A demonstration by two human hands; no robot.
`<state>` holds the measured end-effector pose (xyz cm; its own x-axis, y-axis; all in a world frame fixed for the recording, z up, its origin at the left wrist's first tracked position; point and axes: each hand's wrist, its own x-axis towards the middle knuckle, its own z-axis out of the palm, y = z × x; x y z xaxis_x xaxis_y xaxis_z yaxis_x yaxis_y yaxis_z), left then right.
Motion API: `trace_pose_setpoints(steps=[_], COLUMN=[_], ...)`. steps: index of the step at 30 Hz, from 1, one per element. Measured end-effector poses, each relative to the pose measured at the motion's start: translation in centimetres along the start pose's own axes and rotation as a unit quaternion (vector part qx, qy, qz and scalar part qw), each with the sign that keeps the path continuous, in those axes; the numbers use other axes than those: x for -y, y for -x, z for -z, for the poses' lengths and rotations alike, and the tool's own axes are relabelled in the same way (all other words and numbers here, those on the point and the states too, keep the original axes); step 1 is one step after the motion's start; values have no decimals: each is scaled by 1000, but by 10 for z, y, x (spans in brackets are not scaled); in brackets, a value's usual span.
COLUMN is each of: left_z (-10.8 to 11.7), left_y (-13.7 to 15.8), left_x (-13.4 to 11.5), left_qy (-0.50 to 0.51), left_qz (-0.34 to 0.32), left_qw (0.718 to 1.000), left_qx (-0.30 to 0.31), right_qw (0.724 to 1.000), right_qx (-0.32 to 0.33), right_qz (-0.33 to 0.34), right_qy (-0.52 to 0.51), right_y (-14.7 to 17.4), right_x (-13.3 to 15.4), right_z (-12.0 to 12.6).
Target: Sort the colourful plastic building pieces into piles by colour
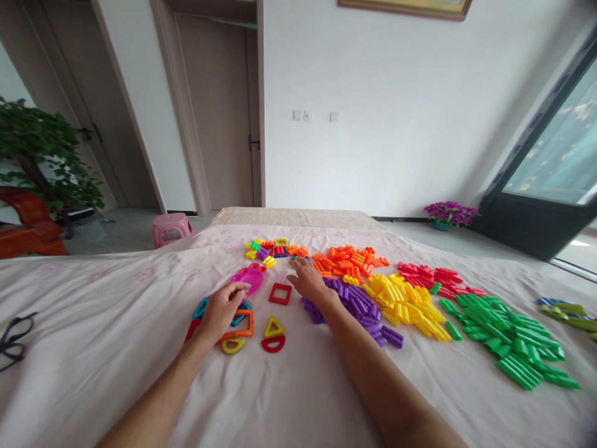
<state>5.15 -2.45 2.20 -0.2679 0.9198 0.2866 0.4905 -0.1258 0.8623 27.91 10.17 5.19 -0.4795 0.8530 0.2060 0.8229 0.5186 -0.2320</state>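
Observation:
My left hand (224, 306) is above several magnetic tile frames, its fingers bent together at the lower left edge of a pink translucent plate (254, 281) with round bumps. Whatever is between these fingers is hidden. Under that hand lie an orange square frame (252, 323), blue frames and a yellow half-round piece (234, 346). My right hand (305, 278) reaches forward beside the purple tube pile (359, 308), fingers apart, fingertips near a small blue-green piece. Between the hands sit a red square frame (280, 302), a yellow triangle frame (274, 335) and a red half-round piece (273, 348).
Sorted plastic tubes spread rightward: orange (345, 261), yellow (405, 300), red (433, 279) and green (517, 339) piles. A mixed cluster (262, 252) lies at the back. Black-framed glasses (16, 339) rest at the left. A wrinkled pale cloth (116, 311) covers the surface.

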Motion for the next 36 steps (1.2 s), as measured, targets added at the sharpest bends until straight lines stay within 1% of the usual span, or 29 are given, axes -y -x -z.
trace_pose_setpoints(steps=[6, 11, 17, 21, 33, 36], left_z=[0, 0, 0, 0, -1, -1], left_y=[1, 0, 1, 1, 0, 0], left_x=[1, 0, -8, -8, -3, -3], left_qy=[5, 5, 11, 18, 25, 17], left_qz=[3, 10, 11, 13, 21, 19], left_qw=[1000, 1000, 1000, 1000, 999, 1000], left_qx=[4, -3, -10, -6, 6, 4], right_qw=[998, 996, 994, 995, 996, 996], right_qx=[27, 29, 35, 35, 2, -13], right_qz=[-34, -53, -54, -53, -43, -57], right_qy=[35, 69, 84, 81, 82, 66], right_y=[-10, -15, -19, -21, -22, -21], right_x=[-4, -4, -5, -4, -5, -6], right_z=[-19, -26, -27, -25, -26, -26])
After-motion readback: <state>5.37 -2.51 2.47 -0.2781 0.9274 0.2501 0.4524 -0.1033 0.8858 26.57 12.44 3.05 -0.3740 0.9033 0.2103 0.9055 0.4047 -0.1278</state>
